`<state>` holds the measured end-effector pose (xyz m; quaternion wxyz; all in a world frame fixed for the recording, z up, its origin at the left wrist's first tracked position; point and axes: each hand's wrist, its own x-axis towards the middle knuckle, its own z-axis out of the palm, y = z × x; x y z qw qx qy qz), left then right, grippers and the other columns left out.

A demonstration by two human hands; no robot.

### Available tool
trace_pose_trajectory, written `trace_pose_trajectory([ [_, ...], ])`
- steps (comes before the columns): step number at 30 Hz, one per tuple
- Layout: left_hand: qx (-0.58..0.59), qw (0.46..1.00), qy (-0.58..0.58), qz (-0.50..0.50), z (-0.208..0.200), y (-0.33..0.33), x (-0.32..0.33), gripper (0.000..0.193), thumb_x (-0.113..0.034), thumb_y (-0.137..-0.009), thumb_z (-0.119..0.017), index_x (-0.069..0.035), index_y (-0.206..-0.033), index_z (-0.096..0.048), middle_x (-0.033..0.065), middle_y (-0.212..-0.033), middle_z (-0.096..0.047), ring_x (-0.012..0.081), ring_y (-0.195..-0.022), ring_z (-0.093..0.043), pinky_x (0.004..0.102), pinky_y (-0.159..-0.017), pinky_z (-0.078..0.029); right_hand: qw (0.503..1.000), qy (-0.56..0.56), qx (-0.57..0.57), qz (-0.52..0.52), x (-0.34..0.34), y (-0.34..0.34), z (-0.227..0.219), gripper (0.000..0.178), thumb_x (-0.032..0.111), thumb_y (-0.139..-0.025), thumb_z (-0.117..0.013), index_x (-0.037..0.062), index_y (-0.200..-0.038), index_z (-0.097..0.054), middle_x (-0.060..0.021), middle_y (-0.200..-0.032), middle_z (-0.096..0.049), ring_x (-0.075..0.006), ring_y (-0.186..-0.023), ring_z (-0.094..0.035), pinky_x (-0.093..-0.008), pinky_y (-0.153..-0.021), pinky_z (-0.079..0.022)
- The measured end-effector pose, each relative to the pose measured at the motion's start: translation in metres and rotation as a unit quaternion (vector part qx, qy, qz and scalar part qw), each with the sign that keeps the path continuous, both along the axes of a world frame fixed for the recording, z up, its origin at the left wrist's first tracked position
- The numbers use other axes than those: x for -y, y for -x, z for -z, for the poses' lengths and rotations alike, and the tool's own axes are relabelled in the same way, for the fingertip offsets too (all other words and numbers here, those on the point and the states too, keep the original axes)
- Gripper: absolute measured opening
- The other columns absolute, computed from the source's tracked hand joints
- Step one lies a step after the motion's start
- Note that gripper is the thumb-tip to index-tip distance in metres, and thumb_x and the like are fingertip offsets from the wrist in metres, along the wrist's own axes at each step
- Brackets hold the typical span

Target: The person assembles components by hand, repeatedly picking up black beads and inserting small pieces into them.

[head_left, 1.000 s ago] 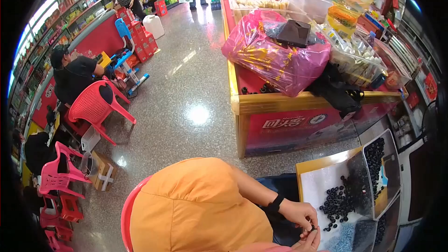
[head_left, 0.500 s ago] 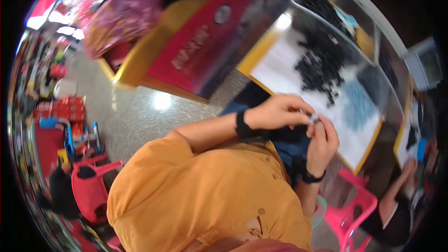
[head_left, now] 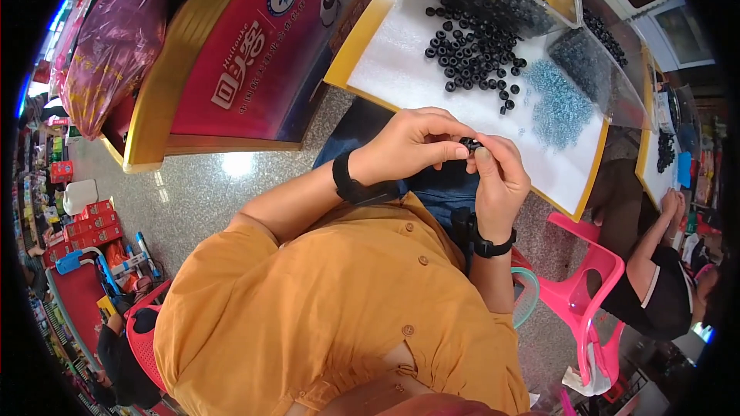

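small rounded glossy black piece (head_left: 469, 143) between my fingertips

if either pinch slackens, it could drop onto my dark blue trousers (head_left: 438, 186), short of the loose round black beads (head_left: 472, 58). it lies between my left hand (head_left: 410, 145) and right hand (head_left: 501, 183), thumb and forefinger of each closed on it.

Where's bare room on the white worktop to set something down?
Two patches of the white worktop look bare: the left side, between its yellow edge and the black beads, and the near right corner, below the blue beads. The middle and back are crowded with beads and clear bins; the left hand and right hand crowd the near edge.
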<state>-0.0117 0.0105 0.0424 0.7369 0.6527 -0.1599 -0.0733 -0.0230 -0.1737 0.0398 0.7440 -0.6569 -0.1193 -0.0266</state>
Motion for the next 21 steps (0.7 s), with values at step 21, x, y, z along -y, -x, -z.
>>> trace_pose_trajectory([
  [21,-0.022,1.0,0.003,0.019,0.003,-0.001,-0.004,0.023,-0.006,-0.089,-0.07,0.001,-0.111,-0.069,0.0078,-0.094,-0.065,0.0102,-0.066,-0.062,0.0219,-0.057,-0.052,0.999,0.008,0.033,-0.039,0.0,-0.004,0.016,0.018,-0.001,-0.096,-0.057,-0.0054,-0.111,-0.065,-0.0107,-0.109,-0.057,-0.0139,-0.077,-0.056,-0.0249,-0.067,-0.047],
])
